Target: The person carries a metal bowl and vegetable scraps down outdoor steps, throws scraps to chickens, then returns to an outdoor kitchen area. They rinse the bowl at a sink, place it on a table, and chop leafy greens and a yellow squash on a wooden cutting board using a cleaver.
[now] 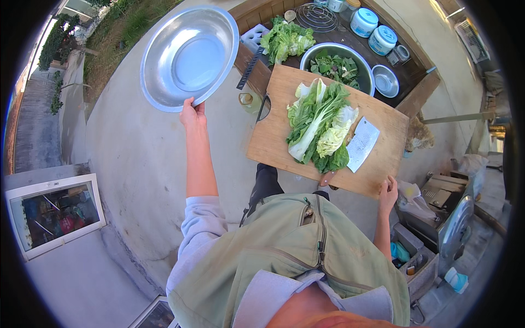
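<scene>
My left hand [193, 115] grips the rim of a wide, shallow stainless steel basin [197, 65], raised to the left with its hollow facing me. At its near right corner, my right hand [387, 194] has hold of a wooden cutting board [270, 135]. Leafy greens with thick white stalks [318, 127] lie heaped on the board. A cleaver blade [363, 143] lies flat to their right; the leaves partly cover it, and its wooden handle [327, 178] shows at the near edge. Beyond the board, a deep metal bowl [365, 69] holds loose green leaves [336, 67].
Behind the board, a wood-framed table [256, 78] carries more greens [287, 39], lidded jars [382, 40], a small metal bowl [385, 81] and a wire rack [316, 17]. An oil bottle [249, 100] stands left of the board. Concrete blocks [418, 262] sit at right.
</scene>
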Demonstrator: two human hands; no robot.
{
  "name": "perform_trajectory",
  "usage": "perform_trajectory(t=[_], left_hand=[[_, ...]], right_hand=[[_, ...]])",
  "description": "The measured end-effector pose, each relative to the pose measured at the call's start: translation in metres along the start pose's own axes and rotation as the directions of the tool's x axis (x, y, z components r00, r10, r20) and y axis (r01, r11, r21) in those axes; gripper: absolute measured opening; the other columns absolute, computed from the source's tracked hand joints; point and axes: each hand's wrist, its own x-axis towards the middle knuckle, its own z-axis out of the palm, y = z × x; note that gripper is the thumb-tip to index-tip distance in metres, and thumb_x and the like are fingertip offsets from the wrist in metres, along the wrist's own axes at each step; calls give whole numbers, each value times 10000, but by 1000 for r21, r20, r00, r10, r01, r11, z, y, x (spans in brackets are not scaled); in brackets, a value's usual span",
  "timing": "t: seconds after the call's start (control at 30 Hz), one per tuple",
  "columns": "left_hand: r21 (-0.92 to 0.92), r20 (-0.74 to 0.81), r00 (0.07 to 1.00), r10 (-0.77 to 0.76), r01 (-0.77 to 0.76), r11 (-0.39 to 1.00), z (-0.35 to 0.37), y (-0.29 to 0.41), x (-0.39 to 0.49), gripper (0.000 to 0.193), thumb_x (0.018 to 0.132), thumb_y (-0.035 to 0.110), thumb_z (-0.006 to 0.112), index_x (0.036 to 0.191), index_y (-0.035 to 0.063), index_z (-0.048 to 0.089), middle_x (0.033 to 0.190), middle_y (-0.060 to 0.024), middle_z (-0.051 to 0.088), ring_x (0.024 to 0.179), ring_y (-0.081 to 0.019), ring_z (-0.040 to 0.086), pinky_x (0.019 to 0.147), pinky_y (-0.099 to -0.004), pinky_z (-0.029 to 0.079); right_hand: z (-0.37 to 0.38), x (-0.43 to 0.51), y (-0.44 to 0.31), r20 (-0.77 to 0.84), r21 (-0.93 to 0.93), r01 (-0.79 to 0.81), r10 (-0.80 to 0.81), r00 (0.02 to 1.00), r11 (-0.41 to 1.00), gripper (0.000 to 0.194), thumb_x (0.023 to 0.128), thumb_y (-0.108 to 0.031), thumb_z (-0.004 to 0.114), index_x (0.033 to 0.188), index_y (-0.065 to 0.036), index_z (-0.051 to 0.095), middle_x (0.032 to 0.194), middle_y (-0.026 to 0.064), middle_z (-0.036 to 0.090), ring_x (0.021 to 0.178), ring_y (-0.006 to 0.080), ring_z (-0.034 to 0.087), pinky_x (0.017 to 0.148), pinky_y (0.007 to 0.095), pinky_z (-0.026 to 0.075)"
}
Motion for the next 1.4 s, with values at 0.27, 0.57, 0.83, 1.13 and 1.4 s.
perform_trajectory(t=[0.27, 0.57, 0.83, 1.13, 1.4], left_hand=[[147, 35, 991, -126, 119, 982, 160, -57, 142, 405, 811, -82, 620, 1180, -105, 454, 1115, -240, 627, 814, -346, 713, 685, -479, 683], [210, 76, 979, -187, 167, 963, 166, -102, 188, 425, 807, -48, 644, 1180, -116, 453, 1079, -241, 644, 792, -349, 706, 650, -447, 673], [305, 167, 941, -294, 235, 923, 159, -99, 181, 499, 925, 220, 710, 1212, -124, 489, 1105, -208, 591, 946, -324, 648, 786, -424, 664], [735, 457, 591, -665, 169, 656, 66, -107, 28, 603, 876, 403, 808, 1250, 16, 534, 1208, -121, 592, 1063, -229, 617, 792, -299, 554], [816, 567, 481, -668, -438, 377, 79, -191, -159, 926, 779, 463, 869, 1398, -95, 464, 1366, -220, 586, 1220, -296, 606, 1037, -388, 470]], right_hand=[[55, -106, -56, -44, 22, -155, 156, 987, 988, 342, 968, -137, 643, 1295, -37, 625, 795, 38, 625, 702, 109, 580, 654, 283, 494], [79, -143, -100, -94, 122, -199, 211, 973, 972, 348, 981, -136, 641, 1306, -18, 599, 794, 29, 608, 686, 95, 576, 626, 252, 490], [99, -132, -127, -33, 26, -241, 242, 970, 970, 509, 909, -206, 710, 1359, -19, 564, 947, 138, 692, 781, 221, 676, 745, 368, 560], [125, -91, -140, 46, -164, -114, 123, 991, 980, 585, 852, -183, 662, 1400, -38, 516, 1164, 218, 638, 1045, 396, 646, 901, 471, 528], [124, -54, -150, 242, -309, 67, 10, 970, 949, 788, 768, -225, 702, 1466, -15, 402, 1040, 285, 647, 919, 458, 664, 802, 517, 552]])
